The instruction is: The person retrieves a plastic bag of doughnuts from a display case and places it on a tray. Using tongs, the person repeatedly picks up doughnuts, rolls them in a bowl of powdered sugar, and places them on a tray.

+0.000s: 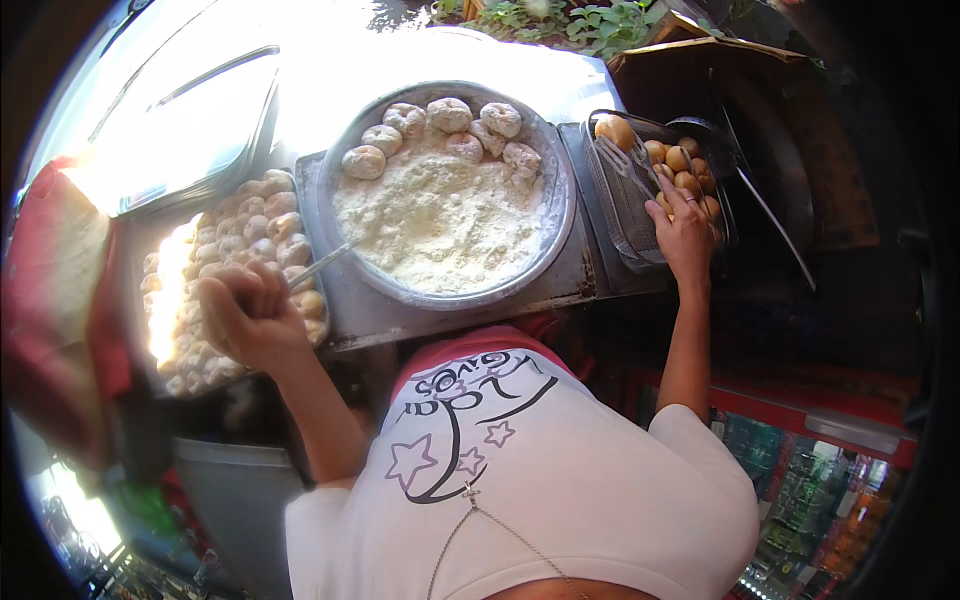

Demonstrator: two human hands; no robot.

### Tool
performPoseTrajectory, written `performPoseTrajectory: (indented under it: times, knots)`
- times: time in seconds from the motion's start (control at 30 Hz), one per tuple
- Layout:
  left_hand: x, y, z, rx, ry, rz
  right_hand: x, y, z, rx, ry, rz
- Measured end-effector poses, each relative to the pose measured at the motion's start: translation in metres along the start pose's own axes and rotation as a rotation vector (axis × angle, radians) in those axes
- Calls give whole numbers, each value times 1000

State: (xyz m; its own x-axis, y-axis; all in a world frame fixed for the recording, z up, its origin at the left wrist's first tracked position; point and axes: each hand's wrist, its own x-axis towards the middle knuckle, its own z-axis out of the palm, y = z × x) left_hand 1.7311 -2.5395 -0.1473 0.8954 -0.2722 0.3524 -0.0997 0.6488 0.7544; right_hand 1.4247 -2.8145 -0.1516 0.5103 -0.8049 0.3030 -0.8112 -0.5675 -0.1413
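Observation:
My left hand (251,315) is closed around a thin metal utensil (322,266), whose far end reaches the rim of a large round metal bowl (568,217). White powder (442,225) fills much of the bowl, and several coated dough balls (450,115) sit along its far side. On the right, my right hand (682,217) grips slotted metal tongs (626,161) over a wire-mesh basket (611,206). One browned ball (615,133) is at the tongs' tips; whether they pinch it I cannot tell. More browned balls (686,181) lie in the basket beneath my fingers.
Left of the bowl, a tray (324,330) holds rows of powdered balls (255,229). A clear lid or container (217,127) stands behind it in glare. A dark pan (780,165) and a long metal rod (776,229) are at far right. Bottles (817,487) fill a red-framed case.

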Motion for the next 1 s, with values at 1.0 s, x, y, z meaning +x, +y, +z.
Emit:
performPoseTrajectory:
  times: [1.0]
  knots:
    - [-11, -7, 13, -86, -42, -53, -21, -126, 65, 102, -414, -460]
